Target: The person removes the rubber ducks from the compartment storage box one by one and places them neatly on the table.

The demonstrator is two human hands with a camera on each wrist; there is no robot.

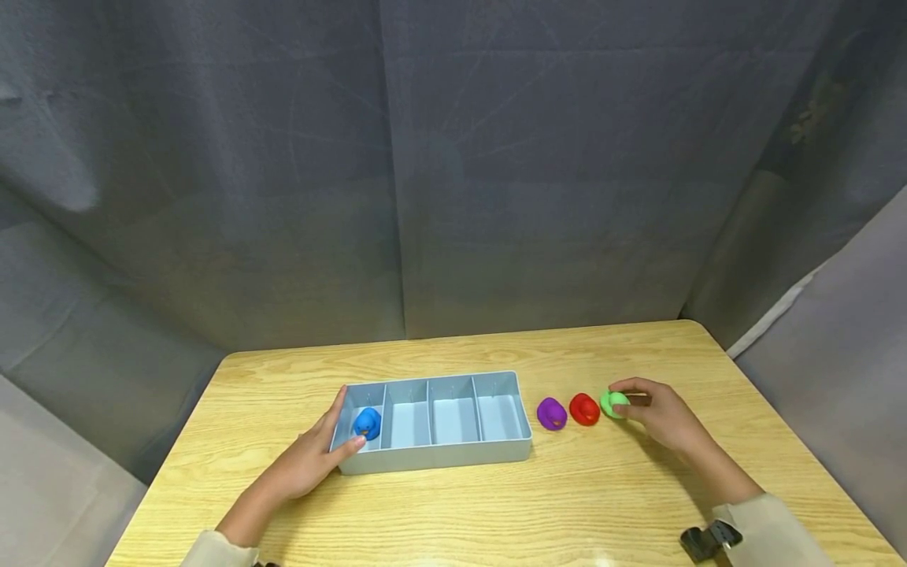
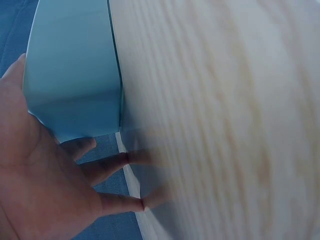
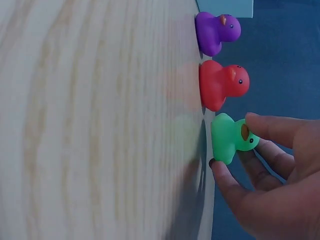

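Observation:
A pale blue-grey divided tray (image 1: 435, 457) lies on the table, a blue rubber duck (image 1: 367, 423) in its leftmost compartment. My left hand (image 1: 312, 457) holds the tray's left end, thumb over the front rim and a finger along the left side. In the left wrist view, other fingers (image 2: 107, 167) spread below the tray's corner. Between thumb and fingers, my right hand (image 1: 662, 413) pinches a green rubber duck (image 3: 225, 139). Beside it sit a red rubber duck (image 3: 212, 85) and, closer to the tray, a purple rubber duck (image 3: 209, 34).
The wooden table (image 1: 453, 520) has its back edge near a grey curtain (image 1: 283, 197). More cloth hangs at both sides. Thin dividers (image 1: 429, 413) split the tray into several compartments in one row.

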